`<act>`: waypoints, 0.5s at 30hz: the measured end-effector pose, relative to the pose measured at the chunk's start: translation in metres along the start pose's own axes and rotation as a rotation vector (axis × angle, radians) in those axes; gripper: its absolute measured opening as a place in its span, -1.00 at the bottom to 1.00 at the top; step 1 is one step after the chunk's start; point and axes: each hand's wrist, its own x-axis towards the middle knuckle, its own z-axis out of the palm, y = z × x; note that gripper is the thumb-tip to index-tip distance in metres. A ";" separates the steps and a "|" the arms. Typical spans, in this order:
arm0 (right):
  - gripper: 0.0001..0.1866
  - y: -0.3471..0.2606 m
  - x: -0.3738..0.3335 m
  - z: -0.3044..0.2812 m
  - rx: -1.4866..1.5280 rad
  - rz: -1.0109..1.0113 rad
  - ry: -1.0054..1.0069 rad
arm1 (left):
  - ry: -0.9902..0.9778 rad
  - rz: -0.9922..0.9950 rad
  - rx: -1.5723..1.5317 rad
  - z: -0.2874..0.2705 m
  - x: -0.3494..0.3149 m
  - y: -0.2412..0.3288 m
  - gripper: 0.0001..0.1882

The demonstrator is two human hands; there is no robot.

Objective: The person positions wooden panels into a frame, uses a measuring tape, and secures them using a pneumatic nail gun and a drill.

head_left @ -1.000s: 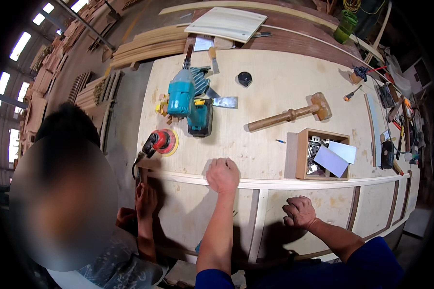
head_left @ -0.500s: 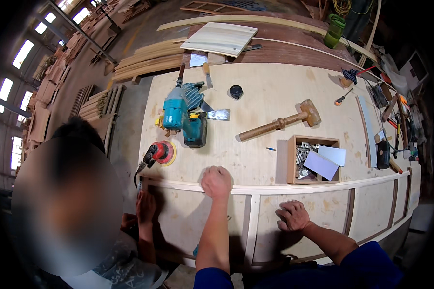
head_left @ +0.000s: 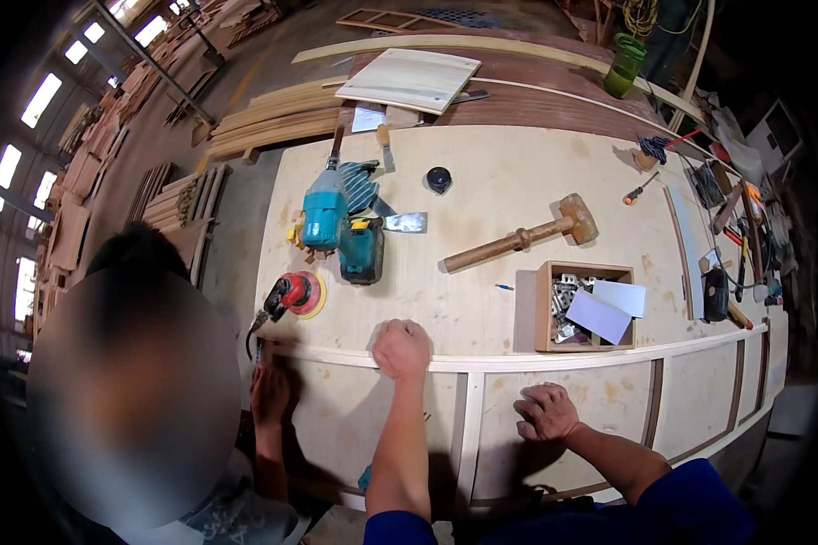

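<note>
A long, pale wooden frame (head_left: 563, 363) with crosspieces lies along the near side of the plywood-topped table (head_left: 400, 300). My left hand (head_left: 401, 349) is closed over the frame's far rail, knuckles up, and its fingertips are hidden. Inside one of the frame's sections, my right hand (head_left: 547, 413) hangs over or rests on the board, fingers apart and loosely bent, holding nothing. At the frame's left end is a co-worker's hand (head_left: 268, 395), near the corner; what it holds is unclear.
Beyond the frame lie a red sander (head_left: 297, 295), a teal cordless power tool (head_left: 325, 213), a tape measure (head_left: 438, 180) and a wooden mallet (head_left: 527, 238). A wooden box (head_left: 543, 309) of metal fittings stands right of middle. Hand tools (head_left: 736, 245) crowd the right edge. The co-worker (head_left: 145, 400) leans in at left.
The whole view has shifted slightly, so the table's things sit a little further left. Both my hands keep their places on and over the frame.
</note>
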 end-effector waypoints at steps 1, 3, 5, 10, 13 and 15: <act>-0.56 0.000 0.000 0.001 0.004 0.000 0.000 | 0.006 0.004 -0.001 0.000 0.000 -0.001 -0.79; -0.56 0.000 -0.001 0.004 0.013 -0.003 -0.001 | 0.020 0.008 -0.001 0.002 0.001 -0.004 -0.79; -0.56 -0.002 0.000 0.005 0.012 -0.004 0.000 | 0.023 0.010 -0.027 -0.002 0.001 -0.004 -0.79; -0.56 -0.007 0.003 0.004 -0.001 0.000 -0.007 | 0.018 0.001 -0.019 -0.002 0.002 -0.008 -0.79; -0.56 -0.003 -0.003 0.004 0.021 0.001 0.011 | 0.027 0.010 0.004 0.006 0.001 -0.001 -0.79; -0.56 -0.001 -0.002 -0.002 0.025 0.002 0.022 | 0.030 0.036 0.025 0.015 -0.003 -0.005 -0.79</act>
